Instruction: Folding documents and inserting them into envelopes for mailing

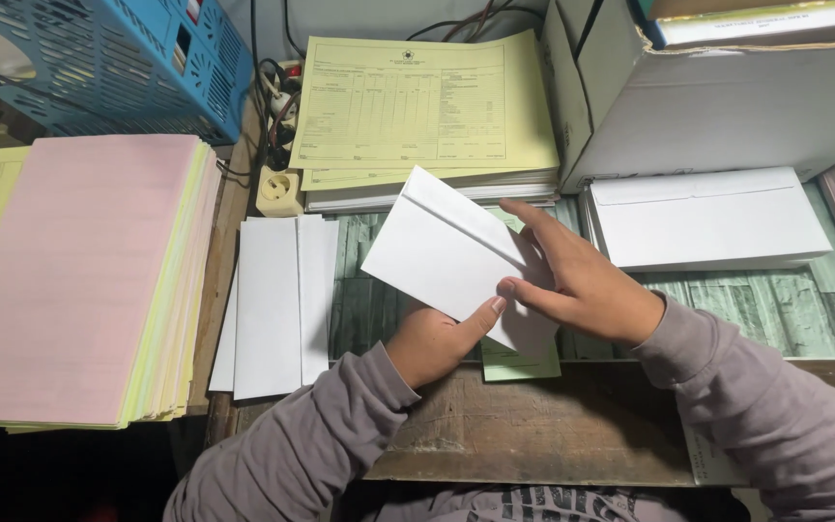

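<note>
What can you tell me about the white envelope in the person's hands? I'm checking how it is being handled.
The envelope is plain white paper, rectangular and unmarked on the side shown. It is tilted, upper left corner raised, with a long flap fold running along its top edge. It is held above the greenish wood-patterned desk. The left hand grips its lower edge, thumb on top; the right hand rests on its right end, fingers spread over the flap. A pale green sheet shows beneath it.

Worn wooden desk, green plank-patterned desk cover, dim floor beneath, soft overhead light
</note>
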